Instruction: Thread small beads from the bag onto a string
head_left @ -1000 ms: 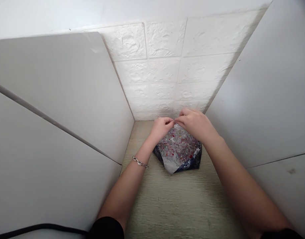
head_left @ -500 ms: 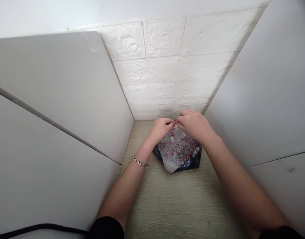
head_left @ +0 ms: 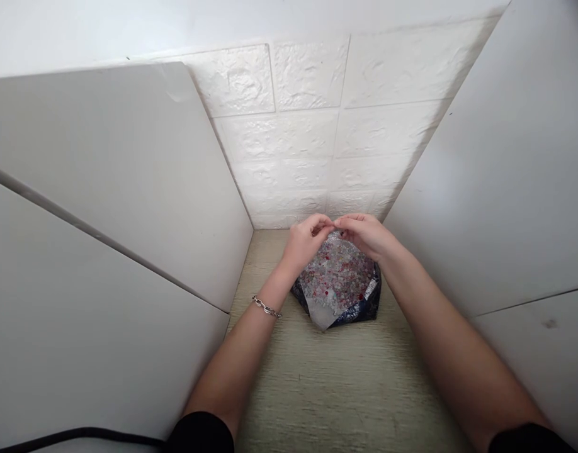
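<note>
A clear plastic bag full of small pink, clear and red beads (head_left: 339,270) lies on the floor-like surface. Dark blue patterned material (head_left: 364,308) shows under and around its lower edges. Over the far end of the bag, my left hand (head_left: 308,239) is closed, thumb and forefinger pinched together. My right hand (head_left: 364,233) is closed in a pinch too, and its fingertips meet those of the left. What the two pinches hold, if anything, is too small to make out.
Pale panels stand close on the left (head_left: 128,176) and right (head_left: 506,176). A white brick-patterned wall (head_left: 293,132) closes off the back. The surface below is light, wood-grained board (head_left: 336,377). A black cable (head_left: 81,433) runs along the lower left.
Both pinched hands have risen slightly off the bag's far end. My right hand has turned and lowered its knuckles, and more of the bag's far part shows beneath the fingers.
</note>
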`<action>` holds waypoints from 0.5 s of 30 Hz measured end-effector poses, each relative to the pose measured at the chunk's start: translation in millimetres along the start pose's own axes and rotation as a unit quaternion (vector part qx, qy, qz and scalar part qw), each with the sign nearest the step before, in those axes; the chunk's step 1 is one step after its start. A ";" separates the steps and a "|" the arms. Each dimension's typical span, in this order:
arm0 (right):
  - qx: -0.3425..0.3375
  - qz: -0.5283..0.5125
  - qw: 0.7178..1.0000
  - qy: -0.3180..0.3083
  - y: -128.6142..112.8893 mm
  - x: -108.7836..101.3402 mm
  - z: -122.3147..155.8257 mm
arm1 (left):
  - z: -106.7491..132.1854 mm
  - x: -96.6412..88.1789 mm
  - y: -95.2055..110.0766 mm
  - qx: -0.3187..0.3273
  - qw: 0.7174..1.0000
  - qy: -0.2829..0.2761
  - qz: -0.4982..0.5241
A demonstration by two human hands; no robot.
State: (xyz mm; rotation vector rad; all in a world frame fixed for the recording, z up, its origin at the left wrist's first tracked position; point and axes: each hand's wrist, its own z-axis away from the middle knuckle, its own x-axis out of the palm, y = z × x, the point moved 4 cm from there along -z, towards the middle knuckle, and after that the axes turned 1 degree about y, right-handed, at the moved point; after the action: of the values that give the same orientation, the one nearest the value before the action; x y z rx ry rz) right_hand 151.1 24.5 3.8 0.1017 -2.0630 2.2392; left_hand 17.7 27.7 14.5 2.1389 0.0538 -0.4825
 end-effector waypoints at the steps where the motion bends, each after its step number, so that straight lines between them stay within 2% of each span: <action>1: 0.020 -0.052 0.998 -0.004 1.8 2.1 0.4 | 0.9 -0.3 2.9 0.033 0.999 0.004 -0.033; 4: 0.063 -0.131 0.989 -0.007 3.5 9.0 3.9 | 4.0 -0.6 10.2 0.121 0.985 0.021 -0.119; 7: 0.071 -0.162 0.984 -0.008 0.5 16.5 8.7 | 6.8 -1.4 15.1 0.177 0.966 0.048 -0.182; 10: 0.072 -0.200 0.977 -0.004 -2.6 24.5 13.8 | 9.3 -3.5 18.9 0.202 0.951 0.084 -0.218; 15: 0.078 -0.281 0.956 0.030 -3.2 34.8 21.2 | 12.3 -7.0 22.2 0.220 0.944 0.135 -0.205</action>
State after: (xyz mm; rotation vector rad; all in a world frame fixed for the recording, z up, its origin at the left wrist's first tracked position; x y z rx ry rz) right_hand 116.6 4.4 12.6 0.5499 -1.5607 2.0000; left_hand 12.1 5.9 28.2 2.6353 0.6063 -0.4657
